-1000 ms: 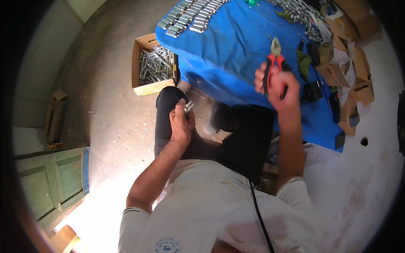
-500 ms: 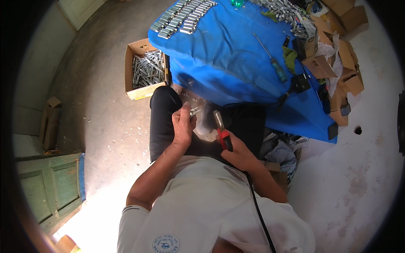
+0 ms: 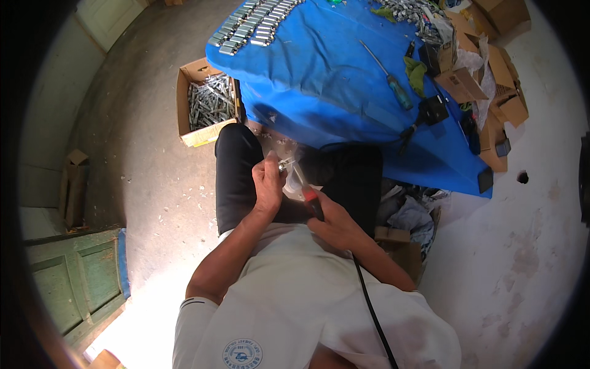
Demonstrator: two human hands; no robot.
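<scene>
My left hand [image 3: 268,184] is closed around a small shiny metal part [image 3: 283,165], whose end sticks out past the thumb and fingers. My right hand [image 3: 332,220] grips a corded hand tool [image 3: 311,200] with a red and black handle and a narrow metal tip. The tip points up and left, very close to the metal part; whether they touch I cannot tell. A black cable [image 3: 370,301] runs from below my right hand down across my shirt. Both hands are above my lap, between my knees.
Ahead is a table under a blue cloth [image 3: 307,67], with rows of metal parts [image 3: 252,24], a screwdriver [image 3: 393,86] and a heap of metal pieces [image 3: 418,15]. A cardboard box [image 3: 183,104] of metal parts stands on the floor at left. Torn cartons [image 3: 504,80] sit at right.
The tool in my right hand has moved left and tilted, bringing its tip near the metal part. My left hand stays nearly in place. The whole view has shifted slightly.
</scene>
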